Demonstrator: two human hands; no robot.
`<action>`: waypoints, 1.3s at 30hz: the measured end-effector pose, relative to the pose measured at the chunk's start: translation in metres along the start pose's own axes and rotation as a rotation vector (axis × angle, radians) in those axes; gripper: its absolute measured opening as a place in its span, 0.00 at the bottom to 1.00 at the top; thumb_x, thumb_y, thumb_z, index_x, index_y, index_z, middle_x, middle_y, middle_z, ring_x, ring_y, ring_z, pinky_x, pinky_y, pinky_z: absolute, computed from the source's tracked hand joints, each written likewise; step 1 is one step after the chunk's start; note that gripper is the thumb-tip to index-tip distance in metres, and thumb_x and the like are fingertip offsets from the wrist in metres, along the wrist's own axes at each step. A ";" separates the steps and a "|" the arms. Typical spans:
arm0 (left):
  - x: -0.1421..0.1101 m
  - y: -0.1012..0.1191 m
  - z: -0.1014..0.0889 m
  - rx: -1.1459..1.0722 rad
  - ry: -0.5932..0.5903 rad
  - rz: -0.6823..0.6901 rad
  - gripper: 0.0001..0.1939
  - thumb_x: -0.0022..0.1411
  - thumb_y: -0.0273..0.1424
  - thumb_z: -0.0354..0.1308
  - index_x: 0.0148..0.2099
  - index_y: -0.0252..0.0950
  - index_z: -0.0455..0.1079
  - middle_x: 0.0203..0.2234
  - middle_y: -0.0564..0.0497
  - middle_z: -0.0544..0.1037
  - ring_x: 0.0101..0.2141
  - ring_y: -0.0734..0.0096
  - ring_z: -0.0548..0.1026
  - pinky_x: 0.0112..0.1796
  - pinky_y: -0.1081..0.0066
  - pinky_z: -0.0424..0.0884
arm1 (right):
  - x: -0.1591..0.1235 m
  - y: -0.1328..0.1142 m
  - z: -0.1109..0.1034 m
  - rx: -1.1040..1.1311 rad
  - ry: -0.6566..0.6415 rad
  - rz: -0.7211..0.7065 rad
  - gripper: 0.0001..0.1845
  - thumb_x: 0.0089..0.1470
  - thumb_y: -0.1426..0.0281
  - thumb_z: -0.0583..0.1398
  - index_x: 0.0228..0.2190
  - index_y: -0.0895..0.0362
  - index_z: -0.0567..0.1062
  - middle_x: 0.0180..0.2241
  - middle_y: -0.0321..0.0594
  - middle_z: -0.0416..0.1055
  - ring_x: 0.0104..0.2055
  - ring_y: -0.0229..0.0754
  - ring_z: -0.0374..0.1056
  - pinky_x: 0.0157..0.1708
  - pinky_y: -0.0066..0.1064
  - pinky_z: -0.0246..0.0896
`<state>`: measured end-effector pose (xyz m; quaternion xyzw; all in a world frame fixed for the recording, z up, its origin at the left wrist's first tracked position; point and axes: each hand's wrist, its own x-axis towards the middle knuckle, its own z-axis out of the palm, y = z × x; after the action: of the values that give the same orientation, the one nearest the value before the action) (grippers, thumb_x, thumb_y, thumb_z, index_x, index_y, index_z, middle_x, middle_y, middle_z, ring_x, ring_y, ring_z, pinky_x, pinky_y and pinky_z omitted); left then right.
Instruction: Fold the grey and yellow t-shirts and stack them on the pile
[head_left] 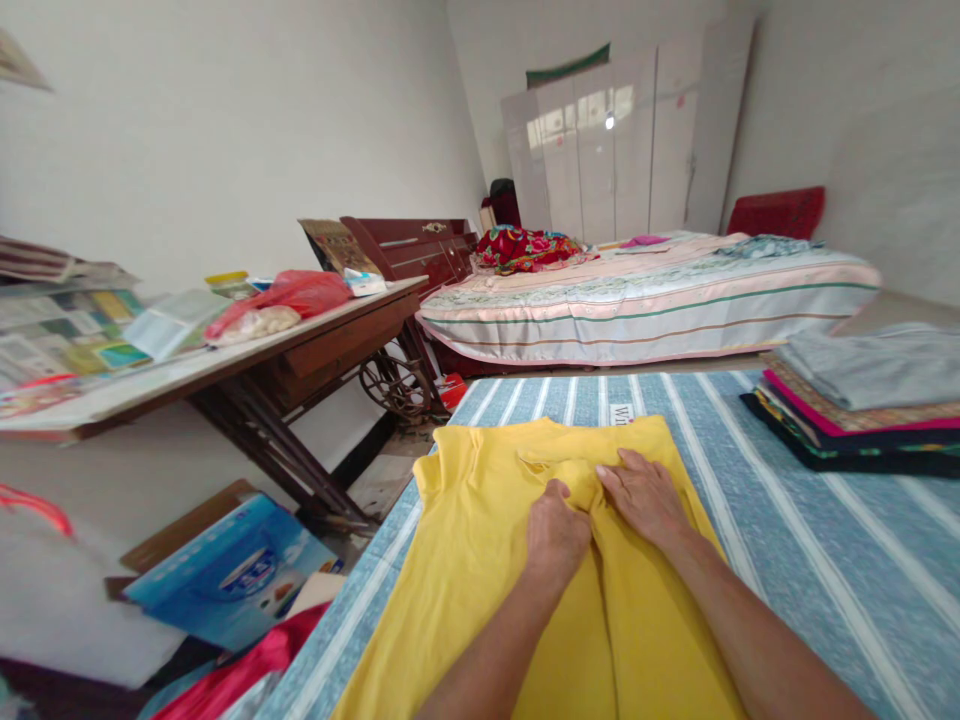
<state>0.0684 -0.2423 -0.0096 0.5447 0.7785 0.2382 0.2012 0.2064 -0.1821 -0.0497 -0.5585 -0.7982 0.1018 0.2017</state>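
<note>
A yellow shirt (480, 540) lies spread on a blue-and-white striped bed cover (810, 560), collar end pointing away from me. My left hand (555, 530) rests on the shirt's middle with fingers curled under, pinching a fold of the yellow cloth. My right hand (646, 492) lies flat beside it, fingers stretched out and pressing the fabric near the collar. The two hands almost touch.
A stack of folded clothes (862, 410) sits at the right on the striped cover. A wooden sewing-machine table (315, 340) with bags and papers stands at left. A blue carton (225, 575) lies on the floor. Another bed (645, 300) and a white wardrobe (622, 150) are beyond.
</note>
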 end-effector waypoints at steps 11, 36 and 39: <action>0.006 0.015 0.007 0.027 -0.054 0.054 0.08 0.47 0.32 0.60 0.21 0.38 0.64 0.21 0.50 0.74 0.29 0.63 0.74 0.30 0.71 0.63 | 0.001 0.001 -0.002 0.019 -0.001 0.008 0.26 0.62 0.55 0.42 0.42 0.47 0.76 0.53 0.45 0.63 0.58 0.47 0.55 0.54 0.45 0.45; 0.013 0.013 0.004 -0.481 -0.173 -0.165 0.07 0.47 0.28 0.61 0.27 0.35 0.64 0.13 0.58 0.68 0.13 0.76 0.67 0.14 0.79 0.58 | -0.001 0.001 -0.004 -0.024 -0.001 0.009 0.22 0.57 0.54 0.51 0.47 0.50 0.73 0.56 0.47 0.59 0.59 0.48 0.52 0.55 0.42 0.44; 0.023 0.017 0.008 -0.502 -0.128 -0.107 0.07 0.44 0.23 0.61 0.27 0.34 0.66 0.16 0.58 0.69 0.17 0.79 0.68 0.18 0.80 0.61 | -0.001 0.000 -0.005 -0.017 0.004 0.007 0.21 0.58 0.56 0.51 0.47 0.51 0.73 0.55 0.48 0.60 0.58 0.49 0.54 0.54 0.42 0.45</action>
<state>0.0782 -0.2148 -0.0069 0.4497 0.7085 0.3777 0.3913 0.2090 -0.1835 -0.0452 -0.5633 -0.7966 0.0946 0.1981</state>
